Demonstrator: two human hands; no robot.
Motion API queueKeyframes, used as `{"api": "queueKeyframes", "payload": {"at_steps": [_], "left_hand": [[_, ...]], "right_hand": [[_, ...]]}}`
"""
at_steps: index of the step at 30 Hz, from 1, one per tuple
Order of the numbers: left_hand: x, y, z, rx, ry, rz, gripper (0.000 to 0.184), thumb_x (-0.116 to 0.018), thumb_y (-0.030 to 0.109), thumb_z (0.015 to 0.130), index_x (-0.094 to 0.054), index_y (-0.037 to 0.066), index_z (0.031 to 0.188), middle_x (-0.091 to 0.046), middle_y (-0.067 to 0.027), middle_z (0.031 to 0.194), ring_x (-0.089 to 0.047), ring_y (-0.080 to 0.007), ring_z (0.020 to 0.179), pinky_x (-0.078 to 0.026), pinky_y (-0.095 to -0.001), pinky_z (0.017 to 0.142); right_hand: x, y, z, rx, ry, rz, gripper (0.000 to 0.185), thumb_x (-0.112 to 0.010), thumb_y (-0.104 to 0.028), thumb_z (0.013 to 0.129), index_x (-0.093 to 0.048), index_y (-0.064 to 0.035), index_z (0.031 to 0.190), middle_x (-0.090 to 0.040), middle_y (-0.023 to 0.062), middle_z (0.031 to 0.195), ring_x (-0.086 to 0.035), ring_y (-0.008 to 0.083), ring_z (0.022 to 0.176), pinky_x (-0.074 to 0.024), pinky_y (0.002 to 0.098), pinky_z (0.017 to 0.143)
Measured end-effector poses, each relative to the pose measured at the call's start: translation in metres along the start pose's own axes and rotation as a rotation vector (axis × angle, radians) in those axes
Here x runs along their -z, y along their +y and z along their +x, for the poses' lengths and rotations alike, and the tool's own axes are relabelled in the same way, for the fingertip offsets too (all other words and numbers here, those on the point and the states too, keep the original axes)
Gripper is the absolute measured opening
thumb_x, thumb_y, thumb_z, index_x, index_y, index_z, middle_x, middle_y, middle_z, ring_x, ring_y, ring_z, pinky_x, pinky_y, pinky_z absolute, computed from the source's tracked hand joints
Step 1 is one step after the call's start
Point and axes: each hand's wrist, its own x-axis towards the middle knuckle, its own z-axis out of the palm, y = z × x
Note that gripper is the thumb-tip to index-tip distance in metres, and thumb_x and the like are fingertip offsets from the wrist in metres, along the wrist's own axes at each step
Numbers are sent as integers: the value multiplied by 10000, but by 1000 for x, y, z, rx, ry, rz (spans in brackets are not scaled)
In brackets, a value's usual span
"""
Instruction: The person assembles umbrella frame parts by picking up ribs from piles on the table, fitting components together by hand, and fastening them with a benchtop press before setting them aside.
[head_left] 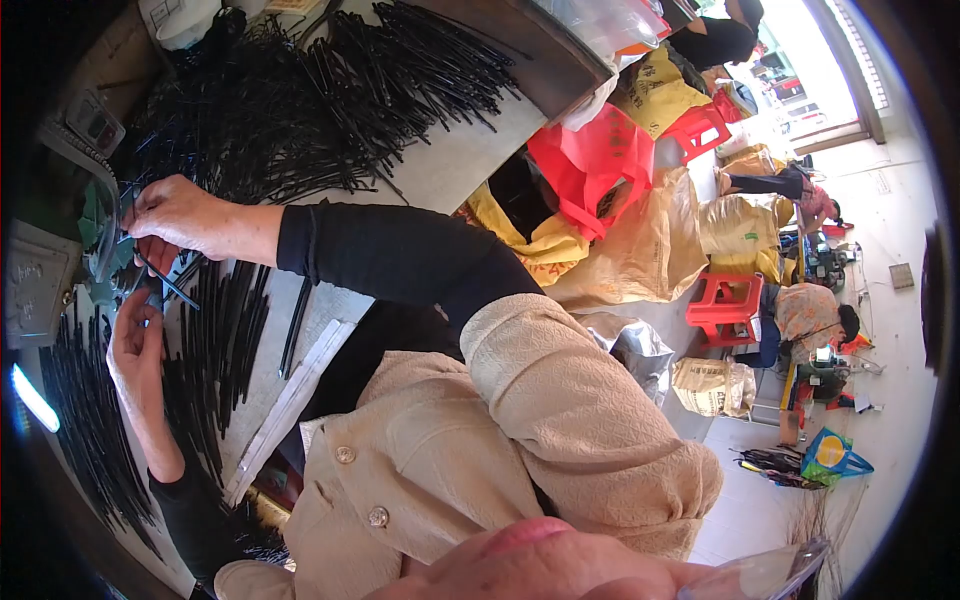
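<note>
My right hand (185, 215) reaches in from the right in a black sleeve, beside a green and grey bench machine (103, 215). Its fingers are pinched together, and a thin black strip (172, 282) runs down from them. Just below, my left hand (137, 345) is closed with thumb against fingers at the dark lower end of that piece. Finger ends of both hands are partly hidden by the machine and the strips. Long black strips (215, 350) lie in rows on the table beside my left hand. Above my right hand spreads a large tangled heap of black strips (330, 105).
A pale wooden strip (290, 410) runs along the table edge near my lap. To the right are a red bag (600, 165), yellow sacks (640, 250) and a red stool (722, 308). Other people (805, 315) sit at machines along the far wall.
</note>
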Motion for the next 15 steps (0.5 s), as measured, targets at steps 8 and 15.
{"api": "queueKeyframes", "payload": {"at_steps": [8, 15], "left_hand": [[0, 2, -2, -8, -44, -36, 330, -508, 68, 848, -505, 49, 1178, -487, 32, 828, -348, -16, 571, -243, -159, 487], [2, 3, -3, -21, -79, -17, 328, -509, 114, 848, -507, 47, 1169, -489, 20, 838, -346, -20, 557, -239, -167, 471]], "right_hand": [[0, 2, 2, 1, 11, 26, 128, -538, -31, 795, -551, 70, 872, -601, 169, 658, -605, 203, 511, -513, 283, 449], [-1, -3, -2, 9, 11, 24, 136, -536, -32, 796, -548, 77, 876, -603, 168, 665, -613, 202, 526, -518, 288, 458]]}}
